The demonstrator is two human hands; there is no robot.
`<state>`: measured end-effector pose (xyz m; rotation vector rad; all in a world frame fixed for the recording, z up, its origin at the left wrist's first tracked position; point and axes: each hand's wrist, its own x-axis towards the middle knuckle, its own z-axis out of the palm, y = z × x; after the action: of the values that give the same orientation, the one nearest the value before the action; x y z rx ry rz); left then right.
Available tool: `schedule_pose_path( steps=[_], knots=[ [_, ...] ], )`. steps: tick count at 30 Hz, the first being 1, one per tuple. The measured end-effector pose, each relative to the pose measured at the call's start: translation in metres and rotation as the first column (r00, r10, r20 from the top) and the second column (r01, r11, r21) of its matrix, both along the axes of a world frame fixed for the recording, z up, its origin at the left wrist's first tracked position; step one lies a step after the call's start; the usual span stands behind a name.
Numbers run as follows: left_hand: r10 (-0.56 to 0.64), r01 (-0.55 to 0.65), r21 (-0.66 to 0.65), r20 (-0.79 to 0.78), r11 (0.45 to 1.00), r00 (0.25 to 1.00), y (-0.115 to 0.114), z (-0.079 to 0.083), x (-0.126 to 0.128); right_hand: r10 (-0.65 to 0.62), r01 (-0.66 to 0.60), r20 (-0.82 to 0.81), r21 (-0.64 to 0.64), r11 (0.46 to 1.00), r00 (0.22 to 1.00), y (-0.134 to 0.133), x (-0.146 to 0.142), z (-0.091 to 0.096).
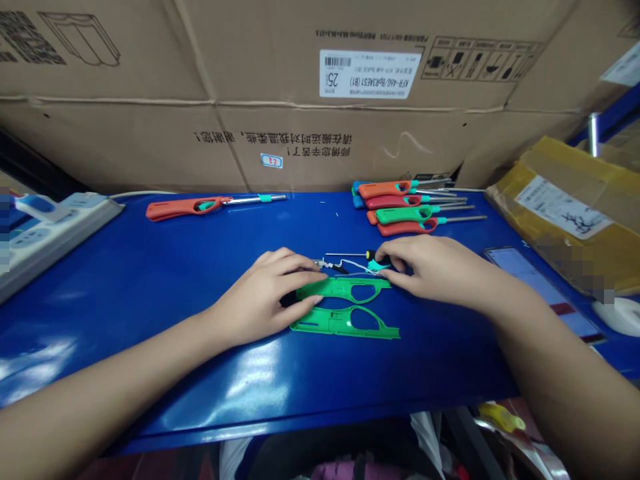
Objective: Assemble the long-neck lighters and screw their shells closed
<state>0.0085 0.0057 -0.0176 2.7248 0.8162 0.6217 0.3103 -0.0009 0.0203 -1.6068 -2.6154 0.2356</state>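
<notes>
My left hand (275,290) lies over the left end of a green lighter shell half (340,288), its thumb and index finger on either side of it. Just below is a second green shell half (345,323), inner side up. My right hand (420,263) is curled, thumb and index finger close together beside a small teal part (376,267); what they pinch is unclear. A screwdriver (350,254) with a black and yellow handle runs partly under those fingers. White wires (353,263) and small inner parts lie between my hands.
Several assembled gas lighters (405,215) are stacked at the back right. One orange lighter (187,208) lies at the back left. A power strip (55,227) stands left, a phone (545,290) and yellow-taped box (565,200) right. A large cardboard box (280,120) closes off the back.
</notes>
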Motion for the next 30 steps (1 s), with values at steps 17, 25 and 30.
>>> schedule_pose_path(
  steps=[17, 25, 30],
  knots=[
    [-0.199, 0.21, 0.1, -0.115, 0.973, 0.973, -0.003, -0.001, -0.001, 0.058, -0.048, -0.192, 0.055, 0.997, 0.98, -0.003, -0.01, 0.002],
    [-0.152, 0.158, 0.122, -0.061, 0.98, 0.987, -0.005, -0.002, 0.002, 0.096, -0.087, -0.124, 0.077, 0.993, 0.988, -0.006, -0.019, -0.007],
    [-0.099, 0.11, 0.133, -0.093, 0.985, 0.991, -0.007, 0.0, 0.001, -0.033, 0.031, 0.045, 0.031, 0.999, 0.998, 0.002, 0.006, 0.001]
  ],
)
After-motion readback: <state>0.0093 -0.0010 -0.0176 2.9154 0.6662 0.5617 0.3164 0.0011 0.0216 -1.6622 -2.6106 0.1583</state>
